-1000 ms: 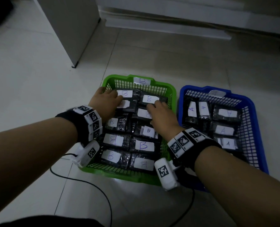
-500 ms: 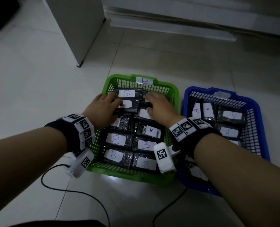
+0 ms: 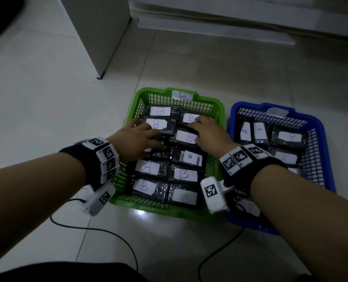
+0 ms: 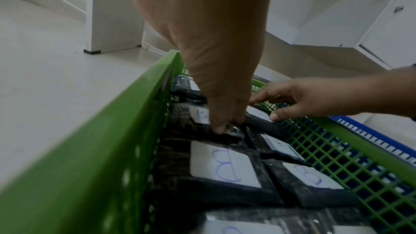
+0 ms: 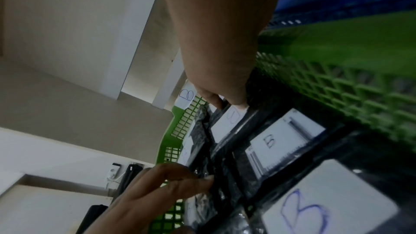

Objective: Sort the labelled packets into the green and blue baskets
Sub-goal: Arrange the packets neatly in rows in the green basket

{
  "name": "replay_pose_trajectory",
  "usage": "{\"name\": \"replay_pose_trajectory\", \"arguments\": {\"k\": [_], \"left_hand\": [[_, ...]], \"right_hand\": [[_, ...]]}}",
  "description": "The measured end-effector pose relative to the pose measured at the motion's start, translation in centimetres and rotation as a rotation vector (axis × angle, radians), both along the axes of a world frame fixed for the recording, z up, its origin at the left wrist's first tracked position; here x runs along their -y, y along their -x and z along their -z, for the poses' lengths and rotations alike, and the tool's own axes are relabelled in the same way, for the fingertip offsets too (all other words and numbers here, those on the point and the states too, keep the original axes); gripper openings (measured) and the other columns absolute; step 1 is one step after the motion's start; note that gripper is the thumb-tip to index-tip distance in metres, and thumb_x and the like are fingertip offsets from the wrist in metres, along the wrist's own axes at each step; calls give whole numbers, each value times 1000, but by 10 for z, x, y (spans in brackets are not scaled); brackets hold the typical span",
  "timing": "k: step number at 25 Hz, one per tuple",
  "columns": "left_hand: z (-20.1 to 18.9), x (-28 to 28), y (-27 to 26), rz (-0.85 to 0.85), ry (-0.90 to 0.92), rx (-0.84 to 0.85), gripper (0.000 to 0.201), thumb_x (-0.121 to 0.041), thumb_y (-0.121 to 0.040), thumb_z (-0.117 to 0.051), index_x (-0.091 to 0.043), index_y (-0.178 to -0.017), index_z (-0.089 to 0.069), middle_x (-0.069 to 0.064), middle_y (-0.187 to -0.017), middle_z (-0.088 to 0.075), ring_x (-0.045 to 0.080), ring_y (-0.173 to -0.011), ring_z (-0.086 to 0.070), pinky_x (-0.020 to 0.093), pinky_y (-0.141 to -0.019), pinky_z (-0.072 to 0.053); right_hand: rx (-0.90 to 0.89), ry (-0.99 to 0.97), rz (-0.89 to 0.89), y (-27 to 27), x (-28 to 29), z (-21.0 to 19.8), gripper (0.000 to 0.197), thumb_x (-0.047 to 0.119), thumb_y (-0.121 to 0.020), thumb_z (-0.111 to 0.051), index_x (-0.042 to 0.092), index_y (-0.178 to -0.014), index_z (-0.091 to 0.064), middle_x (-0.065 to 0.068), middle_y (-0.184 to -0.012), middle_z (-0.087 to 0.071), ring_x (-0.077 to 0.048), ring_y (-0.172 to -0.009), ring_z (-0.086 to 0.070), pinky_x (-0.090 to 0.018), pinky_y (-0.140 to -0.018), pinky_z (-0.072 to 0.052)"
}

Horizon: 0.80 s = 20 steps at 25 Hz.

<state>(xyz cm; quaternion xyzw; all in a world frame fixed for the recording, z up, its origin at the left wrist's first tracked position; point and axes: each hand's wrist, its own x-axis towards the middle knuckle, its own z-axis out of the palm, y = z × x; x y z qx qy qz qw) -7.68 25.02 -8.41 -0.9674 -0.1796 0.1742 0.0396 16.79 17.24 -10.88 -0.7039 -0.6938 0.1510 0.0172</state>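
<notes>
The green basket [image 3: 160, 92], tagged B, is packed with black packets bearing white B labels. To its right the blue basket [image 3: 250, 104] holds packets labelled A [image 3: 259, 130]. My left hand [image 3: 146, 137] grips a B packet [image 3: 156, 124] in the second row from the far wall, on the left. Its fingertips [image 4: 223, 128] pinch the shiny near edge. My right hand [image 3: 205, 131] lies flat with straight fingers on the B packets at the far right of the green basket. Its thumb [image 4: 275, 116] touches a label.
Both baskets stand side by side on a pale tiled floor. A white cabinet panel [image 3: 100, 47] stands at the back left and a low white ledge [image 3: 219, 27] runs along the back. Black cables [image 3: 108, 231] trail over the floor near my arms.
My left hand has drawn back towards me, and the B label under it now shows. My right hand has shifted a little to the right, onto the far right packets.
</notes>
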Motion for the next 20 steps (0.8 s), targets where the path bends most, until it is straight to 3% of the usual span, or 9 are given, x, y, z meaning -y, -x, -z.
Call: {"name": "replay_pose_trajectory", "arguments": {"k": [3,9,12,14,17,20], "left_hand": [[-2,2,-6,-32,25,-19,51,-48,-89,-50,-47,-137,-36,-10,-140,-38,16,-125,-38,42,-109,-23],[-41,-7,-31,-66,114,-10,41,-35,-93,-46,-33,-133,-45,-4,-134,-43,17,-121,-43,31,-95,-44],[-73,-17,-48,-76,113,-26,38,-37,-94,-46,-33,-131,-47,-4,-135,-43,15,-120,-45,31,-95,-46],[-91,-21,-58,-103,117,-58,37,-35,-93,-48,-34,-130,-47,-6,-136,-44,15,-121,-46,31,-96,-45],[-124,-31,-74,-136,101,-67,33,-32,-94,-45,-34,-126,-50,-7,-134,-48,16,-117,-51,29,-92,-43],[-151,-37,-89,-185,229,-35,32,-36,-92,-47,-36,-124,-52,-8,-133,-49,14,-118,-52,28,-97,-42]], "right_hand": [[62,28,-61,-3,10,-4,49,6,-89,-50,12,-137,-47,-12,-133,-47,-31,-122,-44,-39,-100,-40],[80,113,-114,-25,19,-40,43,11,-90,-51,6,-133,-50,-13,-129,-49,-30,-119,-45,-37,-95,-42],[193,116,-157,-49,24,-75,45,9,-86,-49,10,-132,-51,-13,-125,-50,-31,-117,-45,-38,-97,-39],[265,128,-159,-69,31,-97,47,8,-86,-47,11,-133,-47,-15,-129,-45,-33,-122,-40,-40,-104,-31],[276,140,-72,-103,34,-139,49,9,-88,-47,12,-137,-42,-14,-140,-36,-35,-131,-32,-40,-110,-26],[171,193,73,-123,34,-187,43,17,-92,-49,14,-134,-45,-14,-143,-34,-31,-128,-36,-37,-104,-33]]}}
